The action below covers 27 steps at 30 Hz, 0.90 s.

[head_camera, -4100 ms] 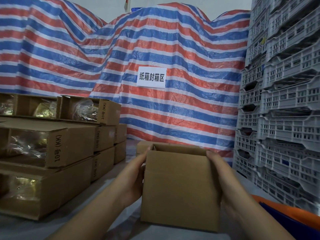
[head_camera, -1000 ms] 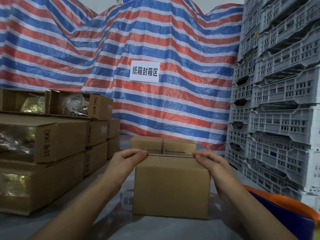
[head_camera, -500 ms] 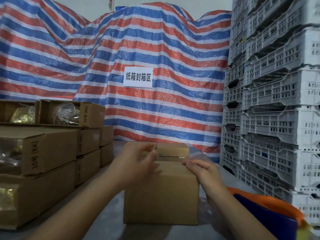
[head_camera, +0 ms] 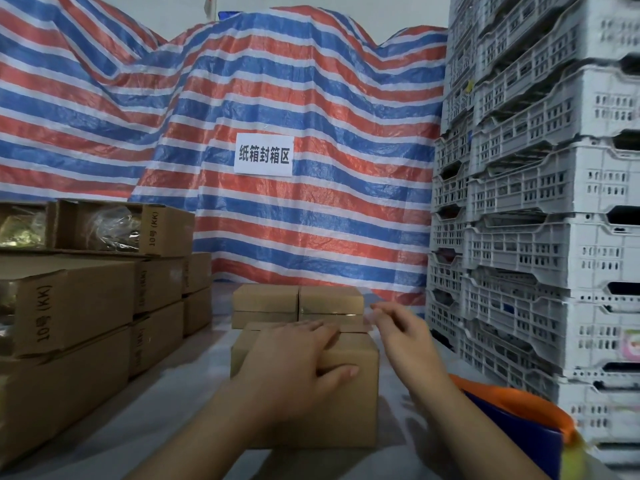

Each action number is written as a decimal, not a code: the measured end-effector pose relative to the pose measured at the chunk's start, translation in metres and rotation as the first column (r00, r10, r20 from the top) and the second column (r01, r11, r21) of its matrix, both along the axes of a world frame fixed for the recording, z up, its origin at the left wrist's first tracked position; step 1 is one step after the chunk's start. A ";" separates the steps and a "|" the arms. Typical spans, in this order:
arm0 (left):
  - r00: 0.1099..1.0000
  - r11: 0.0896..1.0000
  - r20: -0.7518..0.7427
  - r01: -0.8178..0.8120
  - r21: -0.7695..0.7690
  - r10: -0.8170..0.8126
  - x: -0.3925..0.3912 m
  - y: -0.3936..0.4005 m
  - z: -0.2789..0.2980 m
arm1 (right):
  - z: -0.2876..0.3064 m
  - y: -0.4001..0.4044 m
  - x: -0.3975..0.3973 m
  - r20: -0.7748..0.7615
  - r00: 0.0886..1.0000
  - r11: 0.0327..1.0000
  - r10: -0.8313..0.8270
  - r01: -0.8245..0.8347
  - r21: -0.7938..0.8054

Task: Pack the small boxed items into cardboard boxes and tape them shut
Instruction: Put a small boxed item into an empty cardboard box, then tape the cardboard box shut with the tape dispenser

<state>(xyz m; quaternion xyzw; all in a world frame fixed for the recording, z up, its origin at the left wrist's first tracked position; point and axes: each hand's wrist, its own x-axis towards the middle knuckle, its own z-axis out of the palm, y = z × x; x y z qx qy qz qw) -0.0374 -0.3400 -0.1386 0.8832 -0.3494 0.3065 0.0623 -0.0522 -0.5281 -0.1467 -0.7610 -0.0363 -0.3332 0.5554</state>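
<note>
A small brown cardboard box stands on the table right in front of me with its top flaps folded down. My left hand lies flat on its top, fingers straight and thumb over the front edge, pressing the flaps. My right hand hovers just off the box's right top corner, fingers loose and blurred, holding nothing. Two closed small boxes sit side by side directly behind it.
Stacks of open cartons marked 10号(KK), with bagged goods inside, fill the left side. Grey plastic crates tower on the right. A blue tub with an orange rim sits at lower right. A striped tarp with a white sign hangs behind.
The open box has had its flaps folded shut. My left hand slid onto the middle of the top and presses it; my right hand lifted off the box to the right.
</note>
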 end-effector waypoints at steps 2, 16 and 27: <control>1.000 0.999 0.001 0.016 -0.050 -0.016 0.001 0.003 -0.003 | 0.007 -0.020 -0.010 0.113 0.984 0.971 -0.136 0.155 -0.183; 0.999 0.996 0.035 0.044 -0.083 -0.041 -0.015 0.012 -0.009 | -0.025 -0.086 -0.068 -0.082 0.575 0.263 -0.814 0.240 -0.935; 0.997 0.992 0.057 0.060 -0.111 -0.054 -0.036 0.023 -0.011 | -0.047 -0.087 -0.061 0.026 0.554 0.251 -0.832 0.419 -0.873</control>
